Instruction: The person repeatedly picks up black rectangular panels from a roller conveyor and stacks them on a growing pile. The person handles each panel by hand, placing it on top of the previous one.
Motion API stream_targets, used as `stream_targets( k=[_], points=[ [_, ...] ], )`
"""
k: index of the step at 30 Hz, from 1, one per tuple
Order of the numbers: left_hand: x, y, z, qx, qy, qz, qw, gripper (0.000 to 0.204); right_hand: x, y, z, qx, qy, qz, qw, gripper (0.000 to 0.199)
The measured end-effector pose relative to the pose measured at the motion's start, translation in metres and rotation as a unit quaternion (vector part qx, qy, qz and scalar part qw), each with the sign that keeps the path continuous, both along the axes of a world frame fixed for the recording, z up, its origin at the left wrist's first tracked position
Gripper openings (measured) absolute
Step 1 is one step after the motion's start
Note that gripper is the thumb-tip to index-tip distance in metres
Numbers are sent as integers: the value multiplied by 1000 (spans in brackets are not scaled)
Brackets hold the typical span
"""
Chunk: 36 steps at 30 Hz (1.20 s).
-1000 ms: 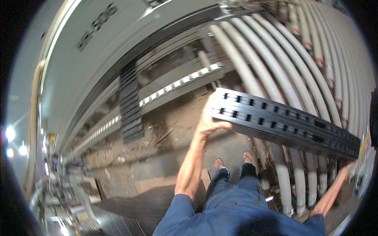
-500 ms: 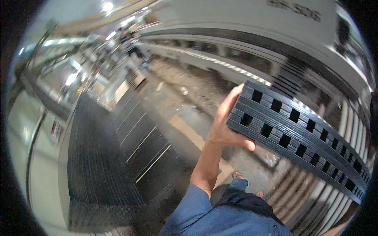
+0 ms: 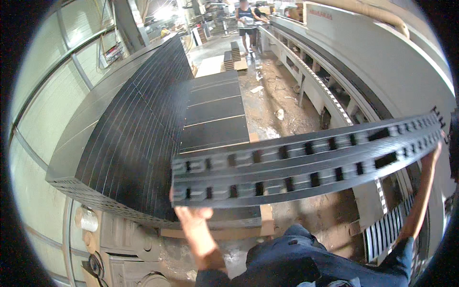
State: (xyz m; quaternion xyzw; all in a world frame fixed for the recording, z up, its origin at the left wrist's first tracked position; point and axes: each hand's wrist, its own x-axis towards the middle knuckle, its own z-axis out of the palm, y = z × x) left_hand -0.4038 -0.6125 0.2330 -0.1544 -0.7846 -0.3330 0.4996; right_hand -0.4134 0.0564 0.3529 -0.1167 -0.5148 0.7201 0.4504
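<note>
You have turned since the moment before — the long dark slotted panel (image 3: 306, 165) now lies level across your view, and the tall stack of dark panels (image 3: 138, 138) sits straight behind it, where before the stack was off to one side.

Your left hand (image 3: 193, 222) is under the panel's left end, with the fingers tucked up behind the edge, gripping it. Your right hand (image 3: 432, 155) is at the far right end of the panel, pressed to its lower edge; you cannot tell from here how those fingers are curled. The panel is up in the air between your two hands, over your dark trousers (image 3: 296, 260).

Just behind the panel is a lower pile of flat dark boards (image 3: 215, 115) on a wooden base (image 3: 220, 233). Right of the panel runs a long grey machine (image 3: 382, 62) with a dusty floor (image 3: 272, 95) beside it. Far behind the panel, another person (image 3: 246, 21) stands by the machine. Left of the stack is a pale tiled wall (image 3: 52, 105).
</note>
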Motion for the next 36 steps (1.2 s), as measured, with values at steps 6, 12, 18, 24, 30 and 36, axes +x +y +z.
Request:
stream_targets(
  k=[6,12,18,24,30,36],
  points=[
    [31,2,-22,525,-91,-91,842,78,-307,-60,-38,-20,-145,315,938,103],
    [-3,27,-16,590,-135,159,780,74,-503,-232,-79,79,-288,478,826,96],
    [-26,26,-40,654,-185,308,665,65,-663,-356,-126,102,-334,675,650,97],
    [-51,28,-37,689,-180,284,643,69,-704,-492,-116,249,-317,696,594,90],
    [-105,0,-50,733,-205,242,602,70,-815,-610,-170,272,-295,774,490,88],
    [-140,-27,-64,741,-216,351,530,86,-814,-692,-177,297,-258,817,423,77]
  ],
)
